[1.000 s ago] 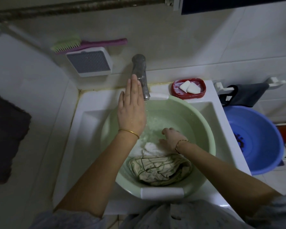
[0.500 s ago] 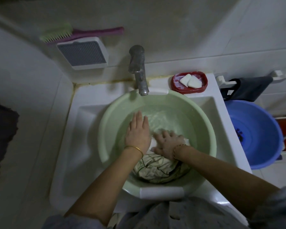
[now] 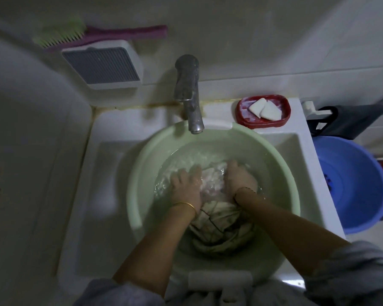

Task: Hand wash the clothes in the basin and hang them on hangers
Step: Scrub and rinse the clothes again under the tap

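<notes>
— Where are the hands?

— Both are down in the green basin (image 3: 142,173), which sits in the white sink (image 3: 91,195) under the tap (image 3: 189,93). The left hand (image 3: 186,184) and the right hand (image 3: 240,178) are on either side of a pale wad of cloth (image 3: 210,181) lying in the water.

— How are the fingers?

— The left hand's fingers curl down into the water against the left side of the wad, knuckles up. The right hand is cupped over the right side, fingers bent around the cloth. Both look to be gripping it, though the fingertips are under water and blurred, so I cannot tell how tightly.

— Anything on the wrists?

— A gold bangle (image 3: 185,205) on the left, a thin dark bracelet (image 3: 244,191) on the right.

— Is that the only laundry in the basin?

— No. Nearer the person than the wad, between the forearms, lies a crumpled cream garment with dark lines (image 3: 217,233), heaped against the near wall of the basin and mostly out of the water.

— And around the basin?

— Behind its right side, on the sink's ledge, a red soap dish (image 3: 241,113) with two white pieces of soap (image 3: 264,109). To the right of the basin, past the sink's edge, a blue tub (image 3: 352,184). Behind the basin to the left, on the wall, a grey slatted box (image 3: 102,65) with a pink-handled brush (image 3: 124,33) lying on top.
</notes>
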Tool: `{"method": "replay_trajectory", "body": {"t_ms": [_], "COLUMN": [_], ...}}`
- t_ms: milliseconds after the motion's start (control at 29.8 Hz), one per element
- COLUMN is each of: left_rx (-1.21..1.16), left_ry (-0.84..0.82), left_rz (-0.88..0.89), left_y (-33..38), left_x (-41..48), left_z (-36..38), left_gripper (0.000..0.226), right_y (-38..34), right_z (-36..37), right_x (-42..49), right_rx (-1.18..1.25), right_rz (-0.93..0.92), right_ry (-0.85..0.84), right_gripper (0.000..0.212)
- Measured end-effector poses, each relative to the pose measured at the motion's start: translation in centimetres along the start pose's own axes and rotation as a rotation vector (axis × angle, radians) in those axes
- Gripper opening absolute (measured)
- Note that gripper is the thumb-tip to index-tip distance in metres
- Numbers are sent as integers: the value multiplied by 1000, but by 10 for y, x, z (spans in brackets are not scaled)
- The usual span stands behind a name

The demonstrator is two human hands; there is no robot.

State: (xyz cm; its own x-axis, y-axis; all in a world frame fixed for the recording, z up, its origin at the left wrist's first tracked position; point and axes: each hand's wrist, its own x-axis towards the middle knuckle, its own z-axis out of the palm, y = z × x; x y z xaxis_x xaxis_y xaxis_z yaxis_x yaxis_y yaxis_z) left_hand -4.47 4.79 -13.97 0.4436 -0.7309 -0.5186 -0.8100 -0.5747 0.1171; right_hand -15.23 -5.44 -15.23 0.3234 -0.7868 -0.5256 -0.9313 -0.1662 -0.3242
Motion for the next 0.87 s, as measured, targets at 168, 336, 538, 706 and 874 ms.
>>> {"method": "replay_trajectory", "body": {"t_ms": [168, 336, 538, 706, 874], "left_rx": [-306, -115, -211, -1439, -1824], "left_ry": [150, 76, 38, -56, -198], "left_rz": [-2, 102, 46, -289, -437], "left_y": [3, 7, 11, 23, 23], "left_x": [8, 9, 21, 31, 30], "left_z": [-10, 0, 8, -9, -28], "left_gripper": [77, 67, 58, 43, 56], "right_y": [4, 5, 3, -16, -37], "right_z": [-5, -5, 18, 1, -17], "right_x": [-16, -31, -2, -12, -54], "right_rx": [279, -382, -352, 336, 751], "right_rz": [-168, -201, -118, -16, -166], "right_ry": [74, -86, -200, 24, 112], "right_gripper": [37, 67, 73, 41, 32]}}
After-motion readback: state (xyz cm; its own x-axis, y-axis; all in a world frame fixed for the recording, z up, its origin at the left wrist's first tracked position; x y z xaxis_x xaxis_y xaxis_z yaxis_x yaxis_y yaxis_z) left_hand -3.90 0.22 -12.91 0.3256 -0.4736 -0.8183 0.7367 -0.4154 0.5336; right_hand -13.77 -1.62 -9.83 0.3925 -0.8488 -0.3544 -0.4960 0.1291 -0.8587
